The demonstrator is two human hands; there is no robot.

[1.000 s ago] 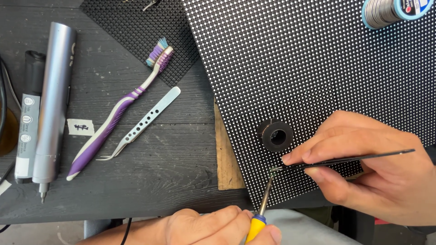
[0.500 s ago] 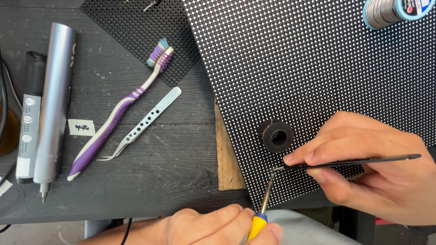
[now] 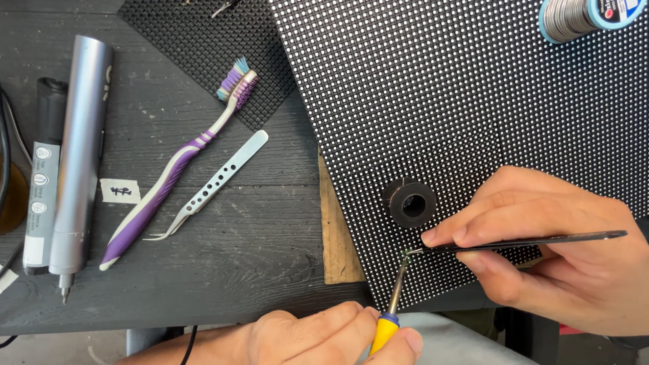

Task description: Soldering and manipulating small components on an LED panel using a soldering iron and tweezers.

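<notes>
1. Right hand [image 3: 561,250] pinched shut on black tweezers [image 3: 520,242]; grip made by fingertips [image 3: 439,235] above and thumb below, close to the working end.
2. Tweezers lying almost level, long axis running left to right, tip pointing left and ending at a spot near the lower left edge of the dotted black panel [image 3: 473,101].
3. Left hand [image 3: 324,338] closed round the yellow handle of a soldering iron [image 3: 392,304]; grip low at the bottom edge of the view, shaft rising up and slightly right.
4. Iron tip and tweezer tip meeting at one point on the panel, touching or very nearly so; too small to tell what part sits between them.
5. Meeting point lying up and right from the left grip, directly left from the right grip; right fingertips nearer to it than the left hand.
6. Small black ring-shaped spool [image 3: 410,203] standing on the panel just above that point, close to the right fingertips.
7. Panel's left edge slanting just left of the tips, a wooden strip [image 3: 334,236] beneath it; panel's lower edge close to the table [image 3: 257,243] edge.
8. Further left, well apart: silver tweezers [image 3: 209,189], purple toothbrush [image 3: 176,176], grey cylinder tool [image 3: 78,155].
9. Solder reel [image 3: 574,17] at the far top right corner.
</notes>
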